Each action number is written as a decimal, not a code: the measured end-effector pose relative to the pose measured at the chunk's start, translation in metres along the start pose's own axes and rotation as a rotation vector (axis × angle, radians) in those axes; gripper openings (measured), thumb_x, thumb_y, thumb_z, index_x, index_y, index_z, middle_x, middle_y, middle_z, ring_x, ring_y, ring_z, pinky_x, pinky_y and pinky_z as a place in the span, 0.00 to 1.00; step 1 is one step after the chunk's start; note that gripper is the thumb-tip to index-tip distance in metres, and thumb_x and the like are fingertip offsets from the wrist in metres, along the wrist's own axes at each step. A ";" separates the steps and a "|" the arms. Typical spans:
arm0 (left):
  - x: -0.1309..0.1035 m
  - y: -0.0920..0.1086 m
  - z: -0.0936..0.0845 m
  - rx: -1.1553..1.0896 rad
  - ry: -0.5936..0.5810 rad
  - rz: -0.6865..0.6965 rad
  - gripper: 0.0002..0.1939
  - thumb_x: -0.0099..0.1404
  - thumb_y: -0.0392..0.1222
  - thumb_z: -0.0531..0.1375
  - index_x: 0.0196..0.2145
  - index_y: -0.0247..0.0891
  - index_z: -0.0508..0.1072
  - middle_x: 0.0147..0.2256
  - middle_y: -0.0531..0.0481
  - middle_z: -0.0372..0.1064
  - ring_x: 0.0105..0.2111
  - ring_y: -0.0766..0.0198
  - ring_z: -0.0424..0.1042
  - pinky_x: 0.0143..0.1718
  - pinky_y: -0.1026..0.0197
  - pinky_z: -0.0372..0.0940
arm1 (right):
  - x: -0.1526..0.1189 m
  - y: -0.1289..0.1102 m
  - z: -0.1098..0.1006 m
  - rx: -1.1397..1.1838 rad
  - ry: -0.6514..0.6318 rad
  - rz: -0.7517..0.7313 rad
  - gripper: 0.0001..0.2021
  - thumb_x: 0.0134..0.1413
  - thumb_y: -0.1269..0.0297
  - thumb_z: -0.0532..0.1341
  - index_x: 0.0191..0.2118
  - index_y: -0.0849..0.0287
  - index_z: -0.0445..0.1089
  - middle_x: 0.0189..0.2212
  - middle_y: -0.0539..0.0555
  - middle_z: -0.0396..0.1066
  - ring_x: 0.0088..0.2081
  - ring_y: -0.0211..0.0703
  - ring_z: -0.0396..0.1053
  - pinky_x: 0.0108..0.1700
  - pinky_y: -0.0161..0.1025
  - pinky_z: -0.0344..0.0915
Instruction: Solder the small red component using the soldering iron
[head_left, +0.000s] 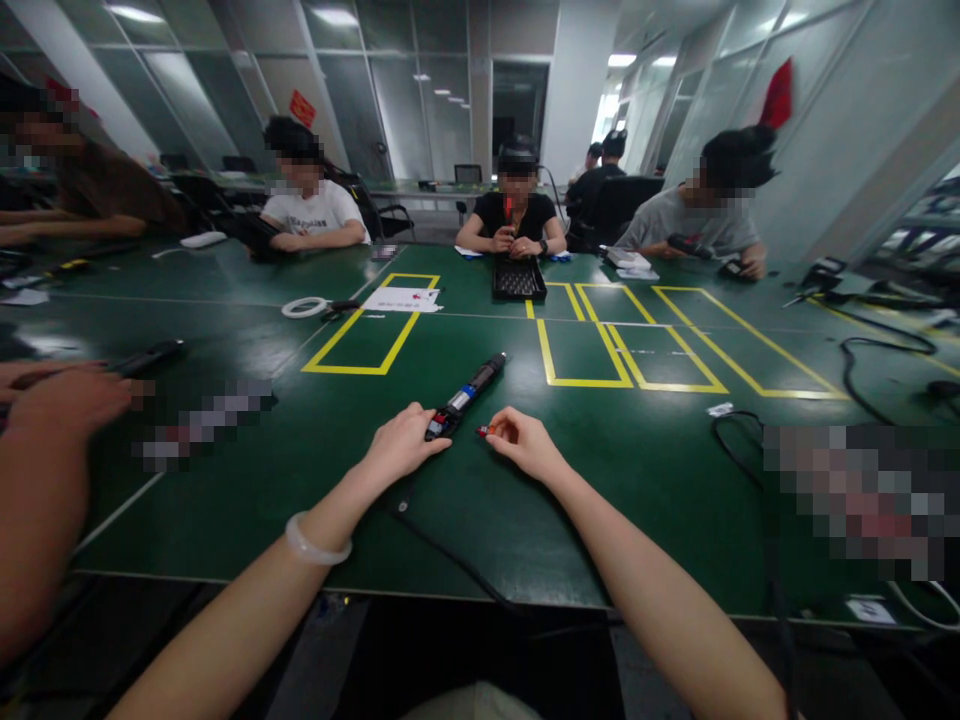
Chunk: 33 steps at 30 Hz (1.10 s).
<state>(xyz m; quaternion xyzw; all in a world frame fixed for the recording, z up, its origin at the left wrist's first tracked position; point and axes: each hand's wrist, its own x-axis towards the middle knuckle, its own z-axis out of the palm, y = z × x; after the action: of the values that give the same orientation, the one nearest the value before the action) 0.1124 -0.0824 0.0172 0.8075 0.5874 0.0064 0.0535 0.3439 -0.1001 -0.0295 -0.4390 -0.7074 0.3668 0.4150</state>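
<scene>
My left hand [405,440] is closed around the rear end of a black electric screwdriver [469,390], which lies slanted on the green table [465,545]. Its metal tip points away to the upper right, and a blue band and silver section show along its body. Some red shows at the end by my left thumb. Just to the right, my right hand [521,440] pinches a small red part [484,431] between thumb and fingertips. A small gap separates this part from the screwdriver. A black cable [454,562] runs below my hands toward the table's front edge.
Yellow tape rectangles [345,371] mark the table beyond my hands. A black tray [519,290] stands before a person opposite. White paper [401,299] and a white cable coil [304,307] lie left of it. Another person's hand [71,400] is at the left.
</scene>
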 end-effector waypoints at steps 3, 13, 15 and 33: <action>0.005 0.027 0.003 0.004 0.014 0.058 0.21 0.62 0.56 0.56 0.47 0.42 0.69 0.42 0.46 0.65 0.42 0.56 0.69 0.35 0.60 0.62 | -0.001 -0.002 0.001 -0.144 0.022 -0.010 0.06 0.52 0.65 0.61 0.36 0.59 0.65 0.25 0.46 0.66 0.24 0.34 0.62 0.28 0.31 0.57; 0.005 0.052 0.015 0.080 0.115 0.176 0.22 0.63 0.54 0.56 0.50 0.39 0.66 0.43 0.44 0.63 0.43 0.55 0.67 0.36 0.58 0.63 | 0.002 0.004 0.005 -0.399 0.080 -0.010 0.08 0.50 0.64 0.64 0.34 0.57 0.63 0.25 0.45 0.63 0.25 0.35 0.60 0.27 0.32 0.51; 0.005 0.052 0.016 0.081 0.119 0.173 0.21 0.64 0.53 0.56 0.50 0.40 0.65 0.44 0.44 0.63 0.43 0.55 0.67 0.37 0.59 0.63 | 0.002 0.005 0.005 -0.361 0.052 -0.061 0.07 0.52 0.67 0.63 0.36 0.57 0.63 0.25 0.45 0.63 0.26 0.36 0.60 0.29 0.32 0.53; 0.001 0.063 0.015 0.130 0.137 0.108 0.28 0.66 0.58 0.52 0.56 0.35 0.62 0.45 0.40 0.64 0.44 0.54 0.67 0.38 0.58 0.63 | 0.001 -0.002 -0.003 -0.287 -0.020 -0.168 0.04 0.58 0.70 0.58 0.33 0.60 0.69 0.28 0.50 0.70 0.27 0.36 0.64 0.32 0.31 0.57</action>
<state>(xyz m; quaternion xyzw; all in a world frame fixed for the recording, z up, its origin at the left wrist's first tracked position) 0.1737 -0.1020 0.0082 0.8376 0.5443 0.0262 -0.0396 0.3463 -0.0993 -0.0266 -0.4294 -0.7908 0.2304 0.3703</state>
